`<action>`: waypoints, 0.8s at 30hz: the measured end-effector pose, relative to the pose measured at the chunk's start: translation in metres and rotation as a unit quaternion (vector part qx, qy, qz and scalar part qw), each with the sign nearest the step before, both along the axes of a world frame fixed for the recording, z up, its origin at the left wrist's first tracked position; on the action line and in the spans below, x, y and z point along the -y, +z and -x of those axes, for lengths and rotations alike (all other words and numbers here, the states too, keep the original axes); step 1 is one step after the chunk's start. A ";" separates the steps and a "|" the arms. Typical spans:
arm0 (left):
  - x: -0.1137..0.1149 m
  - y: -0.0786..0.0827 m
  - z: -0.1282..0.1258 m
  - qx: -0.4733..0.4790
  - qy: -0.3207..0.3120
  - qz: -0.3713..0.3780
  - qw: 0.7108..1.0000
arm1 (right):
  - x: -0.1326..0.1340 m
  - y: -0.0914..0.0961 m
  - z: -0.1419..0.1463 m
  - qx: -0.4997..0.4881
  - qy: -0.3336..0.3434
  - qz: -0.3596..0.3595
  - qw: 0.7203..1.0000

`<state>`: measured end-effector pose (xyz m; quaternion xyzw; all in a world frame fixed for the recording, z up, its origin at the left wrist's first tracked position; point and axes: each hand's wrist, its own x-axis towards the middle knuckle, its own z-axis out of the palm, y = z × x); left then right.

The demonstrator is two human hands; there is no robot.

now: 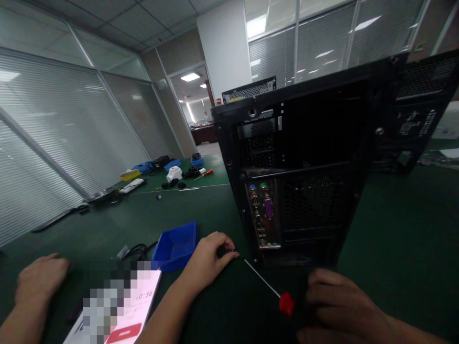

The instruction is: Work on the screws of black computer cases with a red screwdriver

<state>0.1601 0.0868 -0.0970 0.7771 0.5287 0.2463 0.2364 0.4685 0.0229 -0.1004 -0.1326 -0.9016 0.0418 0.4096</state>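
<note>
My left hand (211, 258) is closed in a pinch around a small dark screw (232, 250) at the tip of a screwdriver (261, 278). The screwdriver has a thin metal shaft and a red collar; the rest of its handle is dark and mostly hidden. My right hand (337, 306) is curled around the handle end at the lower right. Just beyond both hands stands a black computer case (315, 205), its back panel with ports facing me. A blue plastic tray (175, 246) lies left of my left hand, with tiny dark bits inside.
Another person's hand (41, 279) rests on the green table (201, 205) at far left. A lit phone (138, 306) lies near my left forearm. Further back are cables, a white object (174, 173) and an orange-handled screwdriver (207, 173). Another computer case (419, 114) stands at right.
</note>
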 end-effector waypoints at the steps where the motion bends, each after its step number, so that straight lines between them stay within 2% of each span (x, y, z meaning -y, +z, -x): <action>1: 0.000 -0.001 -0.001 0.005 -0.004 -0.001 1.000 | -0.003 -0.004 0.000 0.006 0.006 -0.021 1.000; 4: -0.001 -0.005 -0.003 0.020 -0.023 0.009 1.000 | -0.008 -0.016 0.003 -0.003 0.005 -0.050 0.999; 7: -0.001 -0.008 -0.004 0.035 -0.029 0.025 0.999 | -0.010 -0.021 0.006 0.002 0.000 -0.053 0.999; 18: 0.000 -0.011 -0.003 0.126 -0.020 0.102 0.987 | -0.011 -0.014 0.004 -0.002 0.005 -0.049 0.999; 24: -0.001 -0.007 -0.001 0.133 -0.008 0.116 0.984 | -0.012 -0.010 0.005 -0.015 0.016 -0.046 0.999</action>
